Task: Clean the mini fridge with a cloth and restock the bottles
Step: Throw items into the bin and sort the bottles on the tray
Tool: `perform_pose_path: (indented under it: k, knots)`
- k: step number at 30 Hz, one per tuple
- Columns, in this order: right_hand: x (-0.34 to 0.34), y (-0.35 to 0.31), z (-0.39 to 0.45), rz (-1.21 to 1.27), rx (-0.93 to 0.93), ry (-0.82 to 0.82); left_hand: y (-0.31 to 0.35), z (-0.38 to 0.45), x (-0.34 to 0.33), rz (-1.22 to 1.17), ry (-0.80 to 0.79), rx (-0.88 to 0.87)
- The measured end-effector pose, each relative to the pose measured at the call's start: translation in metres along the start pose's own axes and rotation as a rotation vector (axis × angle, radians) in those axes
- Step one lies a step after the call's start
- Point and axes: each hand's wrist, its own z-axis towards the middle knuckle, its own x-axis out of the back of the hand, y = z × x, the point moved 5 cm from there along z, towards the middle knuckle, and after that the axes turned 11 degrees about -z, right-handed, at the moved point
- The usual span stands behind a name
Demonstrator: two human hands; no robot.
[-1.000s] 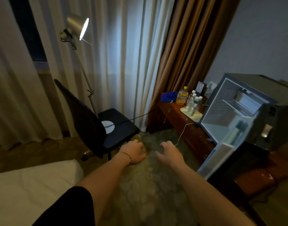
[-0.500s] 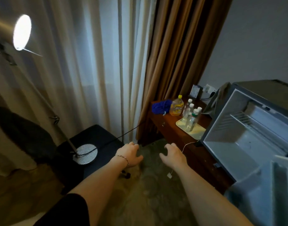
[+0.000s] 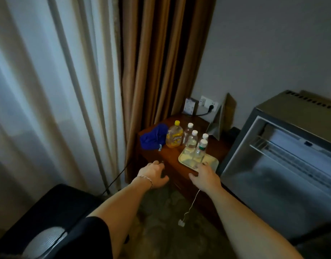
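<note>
1. The fridge [image 3: 284, 165] stands at three o'clock on the wooden cabinet [image 3: 172, 154], its cavity showing a pale interior and a wire shelf [image 3: 269, 146] near the top.
2. The cloth [image 3: 153, 138] is deep blue, bunched in a heap at the cabinet's far left corner, at eleven o'clock from the tray [image 3: 185, 158].
3. A squat bottle with a yellow cap [image 3: 174, 136] holds yellow liquid and stands just right of the cloth.
4. Four clear water bottles [image 3: 191, 142] with white caps stand upright in a cluster, the nearer ones on the pale tray.
5. The left hand [image 3: 154, 174] hovers near the cabinet's front edge, fingers loosely spread, grasping nothing.
6. The right hand [image 3: 205, 177] is relaxed too, fingertips at the tray's near rim; whether they touch it is unclear.
</note>
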Motion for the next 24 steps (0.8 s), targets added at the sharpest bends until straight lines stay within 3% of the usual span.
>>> perform_pose_path:
  k: [11,17,24]
  knots:
    - [0.014,0.044,0.115,0.060,-0.213,0.025,0.022,0.172,0.003,0.030,-0.134,-0.190]
    - [0.012,0.064,0.188,0.079,-0.217,0.022,0.029,0.246,0.008,0.020,-0.139,-0.188]
    - [-0.005,0.081,0.246,0.059,-0.203,-0.123,0.055,0.334,0.025,0.088,-0.022,-0.192]
